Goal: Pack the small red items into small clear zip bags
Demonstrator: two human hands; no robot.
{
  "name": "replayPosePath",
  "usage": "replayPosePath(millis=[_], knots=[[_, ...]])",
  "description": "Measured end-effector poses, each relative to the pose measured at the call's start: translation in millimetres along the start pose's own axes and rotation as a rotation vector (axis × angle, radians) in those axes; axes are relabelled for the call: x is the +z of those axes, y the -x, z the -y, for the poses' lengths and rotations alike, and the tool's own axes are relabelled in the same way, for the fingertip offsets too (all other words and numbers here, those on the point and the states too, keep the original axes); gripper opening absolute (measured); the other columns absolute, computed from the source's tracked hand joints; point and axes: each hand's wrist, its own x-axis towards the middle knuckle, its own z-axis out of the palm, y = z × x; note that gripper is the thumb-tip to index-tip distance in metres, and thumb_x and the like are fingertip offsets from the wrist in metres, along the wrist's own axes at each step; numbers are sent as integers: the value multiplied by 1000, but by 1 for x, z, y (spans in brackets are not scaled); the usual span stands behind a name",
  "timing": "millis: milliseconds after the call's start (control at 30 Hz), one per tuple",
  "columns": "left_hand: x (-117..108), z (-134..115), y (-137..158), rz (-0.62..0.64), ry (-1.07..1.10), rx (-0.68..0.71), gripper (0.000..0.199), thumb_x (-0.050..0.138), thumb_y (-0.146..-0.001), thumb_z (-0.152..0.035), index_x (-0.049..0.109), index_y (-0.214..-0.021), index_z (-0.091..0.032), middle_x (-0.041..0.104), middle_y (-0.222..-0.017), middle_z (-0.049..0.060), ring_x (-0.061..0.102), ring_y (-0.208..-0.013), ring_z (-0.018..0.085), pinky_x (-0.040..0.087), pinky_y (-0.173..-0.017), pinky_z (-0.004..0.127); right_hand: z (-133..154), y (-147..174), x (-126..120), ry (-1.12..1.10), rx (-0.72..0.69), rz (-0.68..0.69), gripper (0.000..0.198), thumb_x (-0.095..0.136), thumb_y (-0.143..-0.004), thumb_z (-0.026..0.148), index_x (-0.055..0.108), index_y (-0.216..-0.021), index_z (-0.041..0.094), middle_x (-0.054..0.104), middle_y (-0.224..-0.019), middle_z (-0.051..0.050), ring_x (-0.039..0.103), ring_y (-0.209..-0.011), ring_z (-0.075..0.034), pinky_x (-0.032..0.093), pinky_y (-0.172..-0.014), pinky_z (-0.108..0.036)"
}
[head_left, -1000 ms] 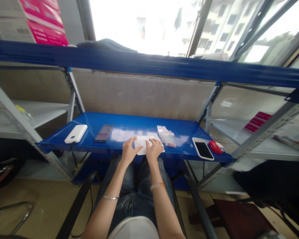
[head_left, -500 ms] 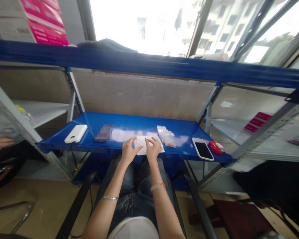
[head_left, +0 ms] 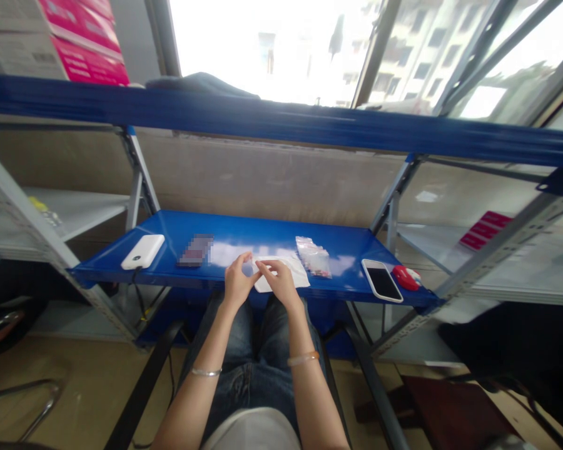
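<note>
Head view: a thin, white, creased sheet (head_left: pixel 293 270), paper or cloth I cannot tell, lies near the front edge of a glossy blue metal bench (head_left: pixel 263 228), partly behind the hands. The left hand (head_left: pixel 238 279) curves beside its left end, thumb and forefinger bent toward the right hand (head_left: pixel 280 281), whose fingertips gather close to that thumb; whether either pinches something small is too fine to tell. Just right of the sheet rests a clear plastic bag (head_left: pixel 315 257) with small reddish contents. Farther right are a white-framed phone with a dark screen (head_left: pixel 382 279) and a rounded red-and-white object (head_left: pixel 407 277); to the left, a pixelated rectangle (head_left: pixel 196 251) and a rounded white plastic block (head_left: pixel 143 252) with a black cable. Window glare whitens the middle of the bench. Behind it stands a dull beige wall (head_left: pixel 263 178), crossed above by a blue metal beam (head_left: pixel 281 119). Bright windows (head_left: pixel 263 50) fill the top, with pink-and-white cartons (head_left: pixel 84 59) at upper left. Below, a dark red stool (head_left: pixel 455 412) stands on a tan floor (head_left: pixel 84 387).
</note>
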Motion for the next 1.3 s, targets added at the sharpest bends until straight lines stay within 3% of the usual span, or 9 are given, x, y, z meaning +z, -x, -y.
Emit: replayPosePath(millis=[133, 300, 567, 733, 1067, 1300], knots=[[-2, -6, 0, 0, 1, 8, 51, 73, -67, -32, 56, -113, -18, 68, -108, 12, 61, -105, 26, 46, -90, 40, 5, 0, -6, -95, -6, 113, 23, 59, -80, 37, 71, -84, 18, 72, -83, -5, 64, -76, -19, 49, -72, -30], [-6, -13, 0, 51, 106, -1, 58, 77, -62, -35, 55, -113, -18, 66, -109, 11, 61, -104, 25, 46, -91, 39, 8, 0, -9, -90, -17, 34, 15, 60, -76, 29, 68, -73, 17, 70, -74, -6, 65, -70, -19, 49, -68, -30], [-14, -13, -8, 119, 496, -228, 34, 62, -75, -44, 59, -92, -16, 70, -83, 6, 68, -84, 20, 50, -81, 33, 4, 0, -23, -253, -1, -13, 23, 54, -77, 25, 64, -95, 18, 71, -75, -4, 66, -66, -16, 52, -65, -30], [-17, -15, -8, 114, 458, -231, 33, 64, -72, -47, 59, -83, -16, 70, -76, 5, 69, -79, 20, 51, -76, 32, 2, 1, -25, -315, 1, 14, 29, 55, -77, 28, 60, -105, 19, 72, -78, -4, 67, -70, -16, 53, -69, -31], [-20, -18, -9, 113, 453, -204, 27, 64, -73, -41, 62, -80, -16, 71, -77, 5, 67, -79, 20, 50, -73, 29, 13, 5, -40, -308, -6, 30, 28, 57, -78, 30, 59, -104, 19, 73, -79, -5, 68, -79, -19, 51, -76, -34], [-22, -23, -8, 99, 337, -136, 25, 58, -78, -41, 61, -79, -17, 69, -78, 4, 65, -80, 18, 48, -75, 28, 20, 7, -44, -287, -25, 37, 27, 58, -78, 31, 60, -102, 19, 73, -79, -5, 68, -80, -20, 50, -78, -35]])
